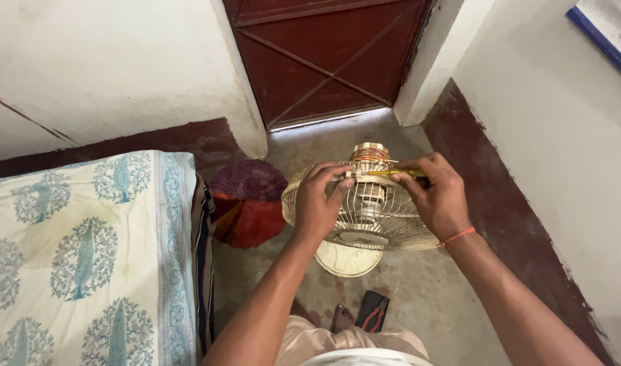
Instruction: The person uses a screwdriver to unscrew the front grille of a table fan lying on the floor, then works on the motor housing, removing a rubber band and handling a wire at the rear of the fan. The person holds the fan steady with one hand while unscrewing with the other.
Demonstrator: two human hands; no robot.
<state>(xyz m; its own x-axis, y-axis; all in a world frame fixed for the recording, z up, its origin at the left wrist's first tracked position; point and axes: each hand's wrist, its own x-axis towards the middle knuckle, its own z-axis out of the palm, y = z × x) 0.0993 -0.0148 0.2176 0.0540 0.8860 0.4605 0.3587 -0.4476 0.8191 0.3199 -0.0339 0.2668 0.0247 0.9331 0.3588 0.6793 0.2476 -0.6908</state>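
Fan motor (370, 157) with exposed copper windings sits at the top of a cream wire fan guard (364, 217), held in the air between both hands above the concrete floor (452, 305). Left hand (317, 203) is closed on the guard rim just beside the motor. Right hand (436, 196) grips a yellow-handled screwdriver (391, 173), tip pointing at the motor housing. Judged state: the motor cover is already off, since the windings show; the guard remains attached, and no blade can be made out. A round cream fan base (347, 261) stands below the hands. Pliers (371, 313) lie on the floor nearer the body. A bed (87, 257) lies well left of the left hand.
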